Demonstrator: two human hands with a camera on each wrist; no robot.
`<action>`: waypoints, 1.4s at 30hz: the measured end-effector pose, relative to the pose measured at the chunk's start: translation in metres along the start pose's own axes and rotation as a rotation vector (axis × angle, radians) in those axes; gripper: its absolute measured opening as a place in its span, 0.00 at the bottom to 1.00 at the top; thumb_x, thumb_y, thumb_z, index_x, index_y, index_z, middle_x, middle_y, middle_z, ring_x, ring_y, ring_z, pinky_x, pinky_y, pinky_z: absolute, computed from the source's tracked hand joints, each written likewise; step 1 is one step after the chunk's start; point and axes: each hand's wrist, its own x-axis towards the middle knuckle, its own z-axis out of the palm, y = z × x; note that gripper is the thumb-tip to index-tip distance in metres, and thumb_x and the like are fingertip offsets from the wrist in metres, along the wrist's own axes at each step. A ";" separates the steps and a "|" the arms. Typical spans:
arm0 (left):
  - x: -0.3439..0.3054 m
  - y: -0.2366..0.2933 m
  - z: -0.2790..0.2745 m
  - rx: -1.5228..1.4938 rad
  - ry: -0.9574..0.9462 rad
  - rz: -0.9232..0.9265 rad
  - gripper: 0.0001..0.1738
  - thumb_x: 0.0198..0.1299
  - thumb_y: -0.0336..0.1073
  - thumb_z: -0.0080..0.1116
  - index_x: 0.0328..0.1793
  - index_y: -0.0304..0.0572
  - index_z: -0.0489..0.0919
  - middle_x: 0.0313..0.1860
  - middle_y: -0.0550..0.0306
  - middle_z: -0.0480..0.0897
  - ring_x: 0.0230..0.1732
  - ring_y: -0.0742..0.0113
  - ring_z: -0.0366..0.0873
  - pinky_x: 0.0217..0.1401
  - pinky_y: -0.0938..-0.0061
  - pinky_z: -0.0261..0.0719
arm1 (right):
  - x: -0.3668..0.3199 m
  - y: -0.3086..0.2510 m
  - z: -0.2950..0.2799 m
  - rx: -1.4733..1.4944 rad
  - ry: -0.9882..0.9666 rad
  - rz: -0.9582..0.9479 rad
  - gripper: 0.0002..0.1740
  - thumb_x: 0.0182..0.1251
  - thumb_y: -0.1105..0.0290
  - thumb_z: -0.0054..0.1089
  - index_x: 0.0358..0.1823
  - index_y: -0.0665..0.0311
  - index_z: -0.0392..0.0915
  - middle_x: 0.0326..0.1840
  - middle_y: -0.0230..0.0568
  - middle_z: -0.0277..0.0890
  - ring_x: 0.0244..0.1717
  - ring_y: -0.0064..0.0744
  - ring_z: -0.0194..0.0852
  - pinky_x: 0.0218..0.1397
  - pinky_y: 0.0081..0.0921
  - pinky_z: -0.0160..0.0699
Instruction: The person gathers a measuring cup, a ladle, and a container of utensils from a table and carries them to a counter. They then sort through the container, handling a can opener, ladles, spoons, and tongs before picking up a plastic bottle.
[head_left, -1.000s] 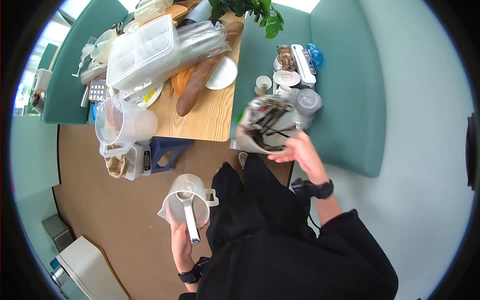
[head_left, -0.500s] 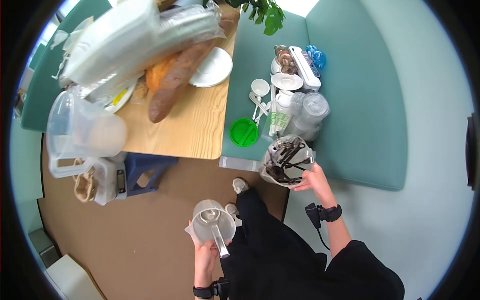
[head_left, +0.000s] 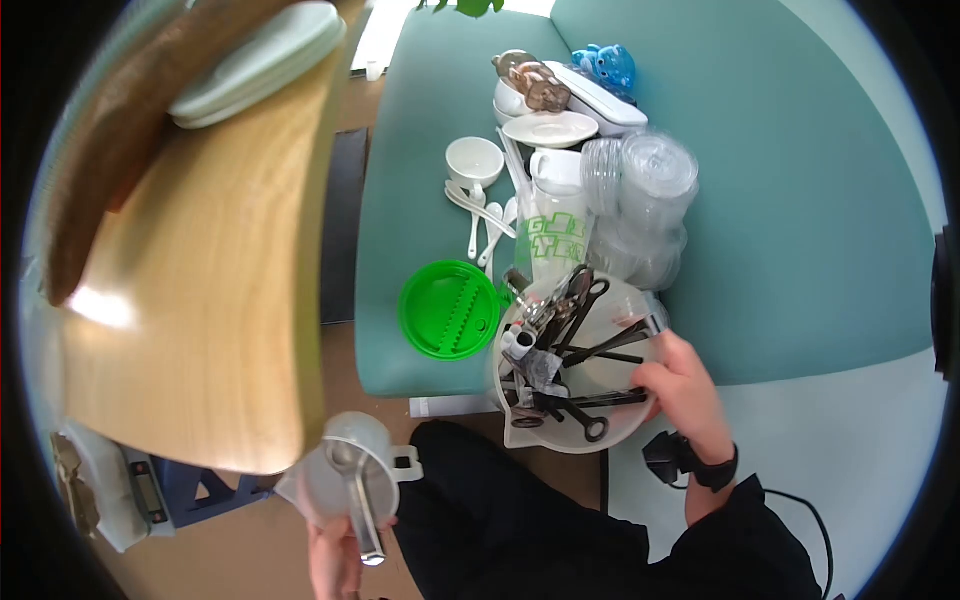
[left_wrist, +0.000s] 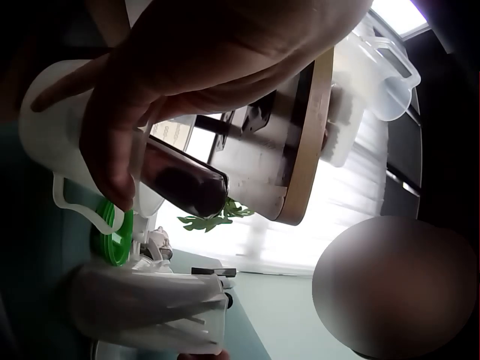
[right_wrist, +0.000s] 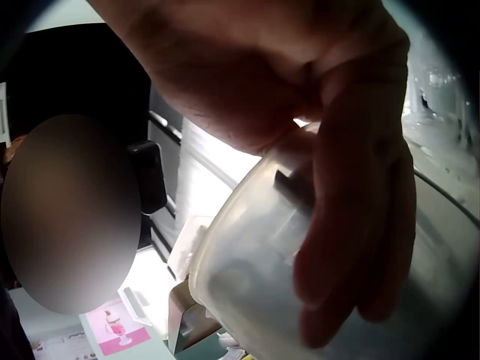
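Low at the left of the head view, my left hand (head_left: pixel 335 560) holds a translucent plastic measuring jug (head_left: pixel 312 490) from below. A scoop with a thick metal handle (head_left: pixel 366 520) stands in it, bowl down in the jug. My right hand (head_left: pixel 690 390) grips a wider translucent pitcher (head_left: pixel 625 425) at its right side, near the front edge of the bench. Black-handled scissors (head_left: pixel 580 418) and several other dark and metal utensils lean inside this pitcher. The right wrist view shows fingers (right_wrist: pixel 352 210) wrapped against the pitcher's outer wall (right_wrist: pixel 247 262).
The green bench (head_left: pixel 410 220) bears a green lid (head_left: pixel 450 310), white spoons (head_left: pixel 475 215), a white cup (head_left: pixel 474 160), a saucer (head_left: pixel 550 128) and clear plastic cups (head_left: pixel 660 165). At left stands the wooden table (head_left: pixel 220 280) with a long loaf (head_left: pixel 130 110) and white plates (head_left: pixel 260 65).
The view has moved toward the bench, so the table has slid left and the bench looks larger. The right hand's pitcher has come to the bench's front edge. Both hands keep their hold.
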 end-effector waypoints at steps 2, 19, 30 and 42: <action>0.018 0.001 -0.010 0.072 -0.038 0.040 0.48 0.49 0.17 0.37 0.77 0.66 0.43 0.67 0.38 0.60 0.53 0.42 0.75 0.43 0.51 0.84 | 0.007 0.017 -0.011 -0.108 -0.015 -0.037 0.27 0.54 0.76 0.43 0.60 0.70 0.64 0.35 0.40 0.75 0.24 0.25 0.75 0.19 0.21 0.77; 0.031 -0.069 -0.110 -0.080 -0.002 0.317 0.45 0.54 0.18 0.37 0.77 0.67 0.45 0.66 0.41 0.62 0.50 0.51 0.77 0.45 0.59 0.82 | -0.051 0.068 -0.014 0.302 0.047 -0.435 0.27 0.47 0.80 0.43 0.53 0.78 0.69 0.48 0.51 0.76 0.40 0.33 0.78 0.45 0.23 0.76; 0.022 -0.055 -0.128 -0.091 0.159 0.353 0.46 0.52 0.20 0.41 0.77 0.64 0.45 0.64 0.40 0.65 0.41 0.47 0.81 0.40 0.61 0.83 | -0.058 0.062 0.011 0.186 -0.126 -0.362 0.31 0.43 0.83 0.40 0.56 0.78 0.68 0.46 0.48 0.76 0.34 0.29 0.77 0.39 0.17 0.73; 0.024 -0.053 -0.100 0.020 0.134 0.441 0.41 0.59 0.23 0.44 0.78 0.59 0.47 0.70 0.46 0.60 0.44 0.58 0.79 0.50 0.66 0.80 | -0.033 0.122 -0.001 0.104 -0.276 -0.112 0.33 0.48 0.86 0.39 0.63 0.78 0.60 0.39 0.47 0.80 0.30 0.28 0.79 0.35 0.22 0.78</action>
